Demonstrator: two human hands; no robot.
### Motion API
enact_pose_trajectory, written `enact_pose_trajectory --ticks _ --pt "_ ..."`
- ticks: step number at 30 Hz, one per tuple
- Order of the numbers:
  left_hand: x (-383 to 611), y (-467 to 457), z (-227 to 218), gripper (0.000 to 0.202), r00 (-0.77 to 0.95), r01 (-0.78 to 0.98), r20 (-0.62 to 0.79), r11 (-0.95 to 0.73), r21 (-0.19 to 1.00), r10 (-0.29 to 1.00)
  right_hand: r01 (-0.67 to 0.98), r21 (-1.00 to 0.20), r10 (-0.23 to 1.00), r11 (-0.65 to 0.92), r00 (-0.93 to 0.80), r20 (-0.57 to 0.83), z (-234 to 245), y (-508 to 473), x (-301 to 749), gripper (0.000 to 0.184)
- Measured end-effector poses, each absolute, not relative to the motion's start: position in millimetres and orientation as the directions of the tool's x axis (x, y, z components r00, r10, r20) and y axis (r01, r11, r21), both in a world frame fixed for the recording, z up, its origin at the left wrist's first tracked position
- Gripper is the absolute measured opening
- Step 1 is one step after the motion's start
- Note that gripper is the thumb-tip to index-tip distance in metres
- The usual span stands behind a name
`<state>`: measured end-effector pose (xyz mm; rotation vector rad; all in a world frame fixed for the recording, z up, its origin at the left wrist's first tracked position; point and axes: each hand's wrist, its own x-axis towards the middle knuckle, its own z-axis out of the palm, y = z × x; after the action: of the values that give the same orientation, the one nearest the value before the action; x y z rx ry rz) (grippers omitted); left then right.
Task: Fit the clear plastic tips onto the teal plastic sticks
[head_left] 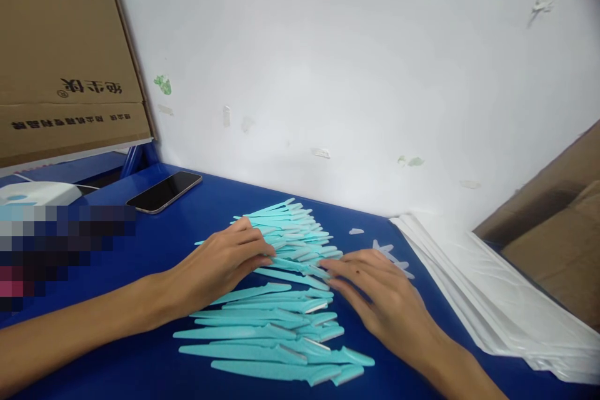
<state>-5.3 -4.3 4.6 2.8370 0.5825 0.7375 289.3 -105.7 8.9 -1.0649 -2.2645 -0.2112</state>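
Many turquoise eyebrow razors (pixel 262 370) lie in a long heap on the blue table, their handles mostly toward the left. Nearer ones show bare metal blades, while the farther group has pale covers over the blade ends. My left hand (pixel 229 256) is closed at the middle of the heap, pinching a razor by its handle. At the same razor's blade end, the thumb and fingers of my right hand (pixel 375 287) are pressed together; whether a cover is between them is hidden. Several loose translucent blade covers (pixel 387 251) lie just beyond my right hand.
A black-screened phone (pixel 166 192) lies at the back left, beside a white device (pixel 40 192). White plastic bags (pixel 492 287) are stacked along the right edge. Cardboard boxes stand at the upper left (pixel 65 44) and the right (pixel 557 231). A white wall (pixel 328 75) borders the table's back.
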Motion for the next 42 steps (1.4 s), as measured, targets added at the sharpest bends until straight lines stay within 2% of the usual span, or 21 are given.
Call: enact_pose_trajectory --ticks 4,10,14,17,21,27,29,32,36,39,42 --pt "-4 -12 7 0.025 0.799 0.295 0.476 -0.93 0.221 0.367 0.715 -0.177 0.651 0.676 -0.467 0.599 5 -105 287 0.037" --pt "-4 -18 5 0.026 0.762 0.292 0.513 -0.916 0.274 0.396 0.658 -0.218 0.607 0.721 -0.448 0.656 2 -107 277 0.053" --pt "-3 -18 2 0.023 0.734 0.282 0.537 -0.905 0.318 0.417 0.662 -0.225 0.593 0.715 -0.402 0.698 6 -110 272 0.055" --pt "0 -19 2 0.024 0.741 0.275 0.553 -0.923 0.27 0.382 0.693 -0.194 0.604 0.695 -0.417 0.679 11 -111 274 0.047" --pt "0 -12 5 0.025 0.737 0.347 0.578 -0.93 0.119 0.349 0.798 -0.097 0.646 0.595 -0.402 0.649 18 -107 285 0.029" --pt "-10 13 10 0.028 0.646 0.562 0.594 -0.825 0.056 0.48 0.947 -0.053 0.72 0.316 -0.203 0.664 18 -92 327 0.026" --pt "-12 18 9 0.029 0.653 0.585 0.573 -0.81 0.033 0.495 0.974 -0.022 0.756 0.224 -0.16 0.634 13 -85 343 0.029" --pt "-13 19 6 0.03 0.687 0.58 0.53 -0.815 0.013 0.497 0.985 0.006 0.812 0.17 -0.144 0.566 -1 -78 361 0.038" --pt "-12 15 3 0.028 0.718 0.563 0.482 -0.826 0.022 0.502 0.975 0.006 0.884 0.221 -0.203 0.421 -17 -74 368 0.049" --pt "-11 13 2 0.026 0.724 0.556 0.46 -0.83 0.055 0.515 0.962 -0.027 0.91 0.271 -0.247 0.332 -22 -74 366 0.05" --pt "-11 9 4 0.021 0.731 0.528 0.455 -0.844 0.096 0.509 0.954 -0.05 0.916 0.297 -0.269 0.299 -24 -75 363 0.049"
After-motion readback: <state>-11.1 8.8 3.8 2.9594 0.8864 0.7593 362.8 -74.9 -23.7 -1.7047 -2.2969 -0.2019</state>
